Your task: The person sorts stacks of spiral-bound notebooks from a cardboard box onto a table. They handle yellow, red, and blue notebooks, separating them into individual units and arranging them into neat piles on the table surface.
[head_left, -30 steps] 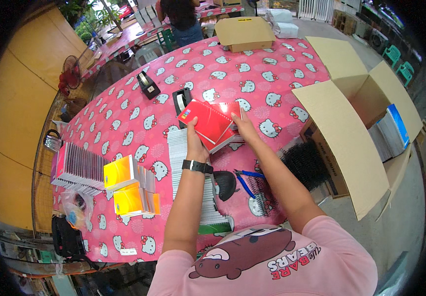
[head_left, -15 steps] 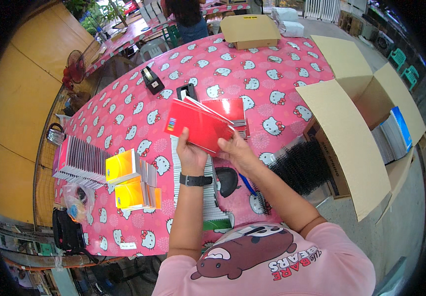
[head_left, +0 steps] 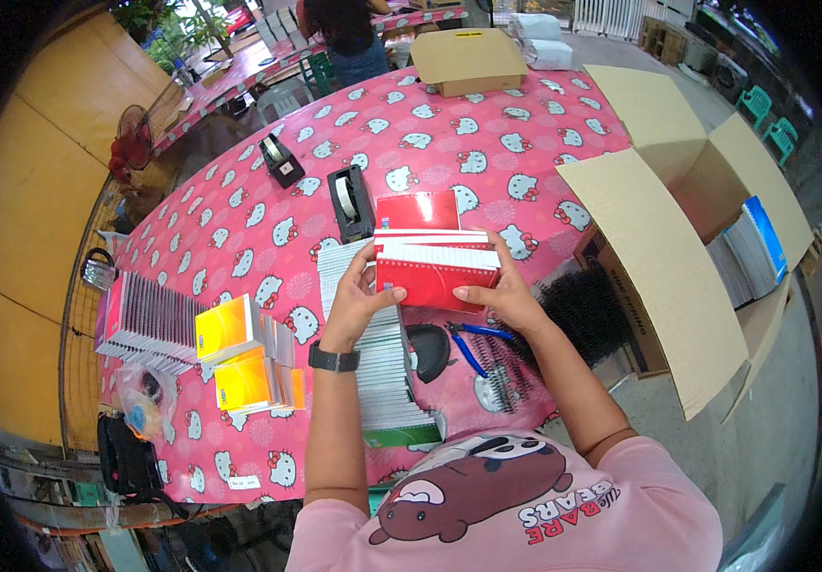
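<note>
A small stack of red notebooks [head_left: 437, 283] is held between my two hands, red cover toward me and the white page edges facing up. My left hand [head_left: 358, 303] grips its left end, thumb pressed on the cover. Around the right end my right hand [head_left: 514, 297] is closed the same way. Just behind lies another red notebook pile [head_left: 417, 210] on the table. Below my left hand runs a long row of white-edged notebooks [head_left: 384, 357], a green-covered one [head_left: 401, 436] at its near end. Blue-handled pliers [head_left: 469, 351] lie near my right wrist.
Black spiral coils [head_left: 578, 316] are heaped at right beside an open cardboard box [head_left: 654, 276] holding blue-covered notebooks [head_left: 749, 253]. Yellow notebooks [head_left: 239, 381] and a purple-edged stack [head_left: 149, 324] stand left. Two tape dispensers [head_left: 351, 205] sit farther back. A person [head_left: 349, 38] is at another table.
The red notebooks have come down and been turned from slanted to level, page edges now up. My hands have moved apart to both ends. The pliers and nearer tape dispenser show more fully.
</note>
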`<state>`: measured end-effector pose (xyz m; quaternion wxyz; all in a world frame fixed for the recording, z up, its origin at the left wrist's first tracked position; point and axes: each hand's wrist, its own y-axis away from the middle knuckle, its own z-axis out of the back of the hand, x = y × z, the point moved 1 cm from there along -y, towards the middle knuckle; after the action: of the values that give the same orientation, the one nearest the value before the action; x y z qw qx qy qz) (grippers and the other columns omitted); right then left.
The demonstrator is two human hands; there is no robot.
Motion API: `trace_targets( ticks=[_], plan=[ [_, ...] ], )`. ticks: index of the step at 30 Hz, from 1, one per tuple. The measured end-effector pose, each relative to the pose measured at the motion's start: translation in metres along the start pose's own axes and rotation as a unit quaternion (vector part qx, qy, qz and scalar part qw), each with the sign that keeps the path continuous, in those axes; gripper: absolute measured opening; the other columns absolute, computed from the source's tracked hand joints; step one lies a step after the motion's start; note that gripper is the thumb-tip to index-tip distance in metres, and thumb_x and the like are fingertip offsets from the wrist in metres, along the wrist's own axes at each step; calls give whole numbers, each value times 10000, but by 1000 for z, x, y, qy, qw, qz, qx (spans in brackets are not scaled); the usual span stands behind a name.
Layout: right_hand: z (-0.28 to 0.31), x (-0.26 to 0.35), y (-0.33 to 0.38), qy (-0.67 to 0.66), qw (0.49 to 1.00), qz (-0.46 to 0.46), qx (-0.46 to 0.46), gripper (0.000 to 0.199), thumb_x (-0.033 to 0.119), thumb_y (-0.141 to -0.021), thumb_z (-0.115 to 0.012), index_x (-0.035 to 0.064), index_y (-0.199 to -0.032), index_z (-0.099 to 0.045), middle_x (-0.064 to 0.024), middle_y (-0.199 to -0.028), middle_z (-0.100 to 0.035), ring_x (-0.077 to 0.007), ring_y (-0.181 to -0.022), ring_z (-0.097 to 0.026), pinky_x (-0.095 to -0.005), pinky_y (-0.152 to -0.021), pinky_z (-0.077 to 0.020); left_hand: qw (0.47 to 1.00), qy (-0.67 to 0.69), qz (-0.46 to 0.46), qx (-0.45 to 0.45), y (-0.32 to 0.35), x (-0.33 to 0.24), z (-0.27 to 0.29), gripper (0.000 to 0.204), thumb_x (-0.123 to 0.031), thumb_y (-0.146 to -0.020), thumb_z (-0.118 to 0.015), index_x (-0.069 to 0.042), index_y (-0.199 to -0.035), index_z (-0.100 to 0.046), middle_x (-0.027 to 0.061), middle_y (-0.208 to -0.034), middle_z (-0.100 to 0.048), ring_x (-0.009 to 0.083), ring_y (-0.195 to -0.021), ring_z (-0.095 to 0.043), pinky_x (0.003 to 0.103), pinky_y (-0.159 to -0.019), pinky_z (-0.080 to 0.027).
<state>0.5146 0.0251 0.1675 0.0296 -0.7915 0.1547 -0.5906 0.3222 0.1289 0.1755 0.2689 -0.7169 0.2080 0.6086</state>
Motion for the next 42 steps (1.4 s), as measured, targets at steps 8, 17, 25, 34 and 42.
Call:
trace_targets(
  ticks=[8,17,25,34,42],
  plan=[
    [9,0,-4,60,998,-35,4,763,99,-627,-764,52,-1244,-318,-87,-1161,-446,-186,-1116,-421,-334,-942,-350,1000,-1,-15,10,-4,6,-1,849,-46,-613,-772,-77,-1306,-283,68,-1153,-462,176,-1067,-465,319,-893,-425],
    [22,4,-133,372,919,-107,-67,674,608,-700,-563,-22,-932,-623,-198,-833,-634,-264,-833,-618,-339,-703,-467,968,-169,133,-128,-90,-23,23,493,-404,-751,-619,19,-1003,-591,115,-868,-610,166,-819,-598,255,-681,-467],
    [37,-14,-123,491,843,-116,-189,835,561,-807,-438,-92,-1291,-246,-321,-1214,-387,-408,-1111,-431,-424,-901,-373,925,-313,154,-152,-138,42,45,850,-650,-650,-571,72,-1097,-536,184,-912,-620,254,-866,-578,348,-724,-434],
    [25,95,140,213,934,67,278,377,244,-825,-579,10,-1117,-529,-131,-1077,-565,-233,-983,-540,-349,-844,-420,904,-233,-337,-125,-126,-132,-141,339,-197,-797,-593,17,-1059,-564,122,-1041,-548,202,-1007,-493,304,-889,-364],
    [184,260,285,130,933,334,-5,211,150,-755,-631,-16,-885,-614,-162,-870,-612,-277,-891,-570,-373,-776,-436,928,-200,112,293,-229,-122,-441,244,-156,-827,-425,-4,-934,-584,74,-811,-600,155,-708,-580,280,-678,-482]
  ],
)
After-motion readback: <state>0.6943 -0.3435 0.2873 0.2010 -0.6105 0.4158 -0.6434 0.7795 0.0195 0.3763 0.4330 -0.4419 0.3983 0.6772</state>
